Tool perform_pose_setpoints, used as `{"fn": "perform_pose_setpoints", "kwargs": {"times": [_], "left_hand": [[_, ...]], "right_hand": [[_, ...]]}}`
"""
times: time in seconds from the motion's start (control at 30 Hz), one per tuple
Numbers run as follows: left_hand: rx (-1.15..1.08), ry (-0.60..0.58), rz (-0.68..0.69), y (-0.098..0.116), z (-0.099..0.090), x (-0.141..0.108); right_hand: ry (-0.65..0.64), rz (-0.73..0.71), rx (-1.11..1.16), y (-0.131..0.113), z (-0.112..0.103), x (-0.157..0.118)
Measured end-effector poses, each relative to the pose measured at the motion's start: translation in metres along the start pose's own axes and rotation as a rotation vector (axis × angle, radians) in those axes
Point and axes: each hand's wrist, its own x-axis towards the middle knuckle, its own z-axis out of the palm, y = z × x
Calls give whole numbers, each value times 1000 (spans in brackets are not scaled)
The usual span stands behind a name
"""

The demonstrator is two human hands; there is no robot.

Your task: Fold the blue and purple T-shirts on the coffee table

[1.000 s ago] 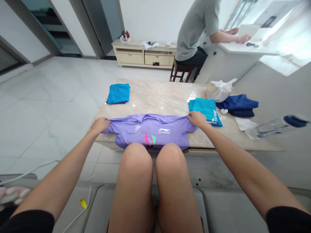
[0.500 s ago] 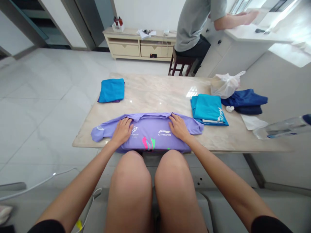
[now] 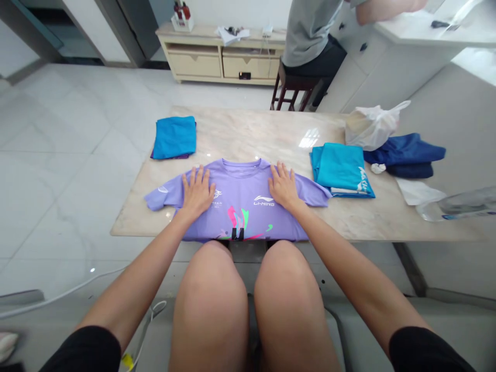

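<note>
The left hand (image 3: 197,194) and right hand (image 3: 284,186) lie flat, fingers (image 3: 281,172) spread and holding nothing, on a lilac T-shirt (image 3: 240,194); dragging them could ruck it or slide its hem (image 3: 282,235) off the table (image 3: 248,129).

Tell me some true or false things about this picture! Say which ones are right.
1. The left hand and right hand lie flat on the purple T-shirt. True.
2. The collar points toward the knees. False: it points away from them, across the table.
3. A white plastic bag sits on the table. True.
4. The other person is standing up. False: they sit on a stool.
</note>
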Motion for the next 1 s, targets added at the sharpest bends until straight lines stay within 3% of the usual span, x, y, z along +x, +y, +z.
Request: {"fn": "perform_pose_setpoints", "kwargs": {"times": [0.1, 0.2, 0.3, 0.47, 0.87, 1.0], "left_hand": [[8, -24, 80, 13, 0, -12], [-11, -90, 23, 21, 1, -15], [-7, -102, -15, 24, 2, -5], [20, -78, -31, 22, 5, 23], [-86, -93, -29, 3, 18, 103], [-91, -99, -16, 2, 18, 113]], "right_hand": [[-56, -111, 23, -23, -2, -11], [-163, -57, 38, -39, -3, -12], [-181, -2, 27, -43, -1, -4], [-110, -31, -2, -33, 7, 21], [-118, -113, -7, 2, 31, 116], [-92, -113, 35, -6, 27, 118]]}}
